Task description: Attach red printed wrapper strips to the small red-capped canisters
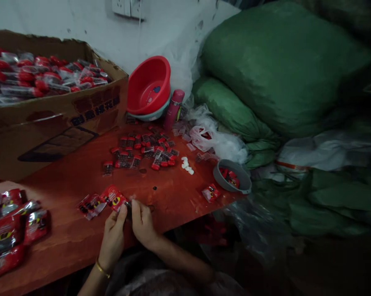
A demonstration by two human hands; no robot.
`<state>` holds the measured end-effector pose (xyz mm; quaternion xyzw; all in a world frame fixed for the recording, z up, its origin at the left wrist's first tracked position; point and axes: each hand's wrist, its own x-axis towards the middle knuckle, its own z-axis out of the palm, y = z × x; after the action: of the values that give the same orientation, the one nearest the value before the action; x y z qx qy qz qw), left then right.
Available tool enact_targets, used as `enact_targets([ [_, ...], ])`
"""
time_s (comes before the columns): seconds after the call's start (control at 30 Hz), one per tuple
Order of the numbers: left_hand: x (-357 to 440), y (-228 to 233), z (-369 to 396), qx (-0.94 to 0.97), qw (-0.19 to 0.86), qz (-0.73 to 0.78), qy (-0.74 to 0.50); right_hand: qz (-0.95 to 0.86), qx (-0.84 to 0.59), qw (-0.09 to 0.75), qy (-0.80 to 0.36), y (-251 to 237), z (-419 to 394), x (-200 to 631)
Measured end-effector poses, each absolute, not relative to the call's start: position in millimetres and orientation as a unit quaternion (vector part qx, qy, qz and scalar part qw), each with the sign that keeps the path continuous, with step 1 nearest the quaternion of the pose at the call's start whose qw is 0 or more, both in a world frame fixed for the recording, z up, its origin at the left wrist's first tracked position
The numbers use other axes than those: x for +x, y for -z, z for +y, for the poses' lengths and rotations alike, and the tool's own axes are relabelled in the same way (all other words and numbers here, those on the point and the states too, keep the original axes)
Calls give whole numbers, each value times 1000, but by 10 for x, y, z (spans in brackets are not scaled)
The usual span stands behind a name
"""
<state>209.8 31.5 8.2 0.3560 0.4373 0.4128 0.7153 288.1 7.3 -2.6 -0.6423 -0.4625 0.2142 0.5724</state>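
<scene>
Red wooden table [80, 181] (green sacks [284, 61] beside)

Both forearms are bare, with no sleeves to see on them. The left hand [113, 237] has a thin gold bangle [102, 269] around the wrist. The right hand [143, 224] has no ring, no watch and no glove that shows.

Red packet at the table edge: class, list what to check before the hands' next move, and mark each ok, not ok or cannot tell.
1. Red packet held by both hands: ok.
2. Left hand thumb on packet: ok.
3. Right hand grip on its dark end: cannot tell, too dim.
4. Packet above the table, not past the edge: ok.
5. Loose packets beside it, apart from the fingers: ok.
</scene>
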Motion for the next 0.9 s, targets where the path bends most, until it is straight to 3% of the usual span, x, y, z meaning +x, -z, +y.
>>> enact_targets([
  [0.13, 2043, -140, 438, 426, 638, 436, -469, -501, -623, 551, -239, 38, 27, 3020],
  [0.3, 1975, -157, 562, 575, 534, 427, -450, -546, -618, 519, -226, 119, 7, 3217],
  [0.9, 1831, 412, 666, 757, 390, 396, -344, -708, -589, 382, -77, 253, 253, 3500],
])
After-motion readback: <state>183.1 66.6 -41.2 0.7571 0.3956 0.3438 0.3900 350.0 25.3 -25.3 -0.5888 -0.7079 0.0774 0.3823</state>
